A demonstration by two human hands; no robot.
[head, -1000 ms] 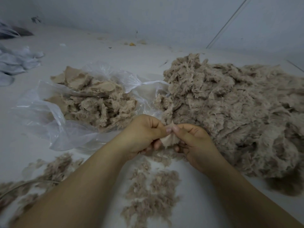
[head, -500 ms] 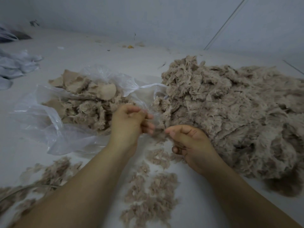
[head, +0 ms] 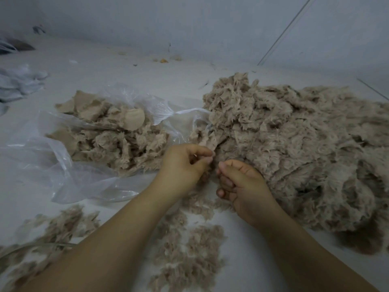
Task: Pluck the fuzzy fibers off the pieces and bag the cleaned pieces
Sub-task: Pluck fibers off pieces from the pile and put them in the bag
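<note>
A large heap of fuzzy beige pieces (head: 294, 144) fills the right side of the floor. To its left lies an open clear plastic bag (head: 42, 157) holding beige pieces (head: 117, 140), one showing a smooth round face. My left hand (head: 185, 165) pinches a fuzzy piece (head: 210, 142) at the heap's near-left edge, next to the bag's mouth. Just right of it and slightly nearer is my right hand (head: 242, 182). Its fingers are curled in with the thumb on top, and nothing shows in them.
Loose plucked fibers (head: 189, 249) are scattered on the white floor below my hands, with more at the lower left (head: 59, 226). Crumpled white plastic (head: 19, 81) lies at the far left. A wall (head: 210, 28) rises behind, with small debris (head: 163, 60) at its foot.
The piece both hands held is gone from them. My left hand swung toward the bag, then came back right to pinch a piece at the heap's edge. My right hand stayed low.
</note>
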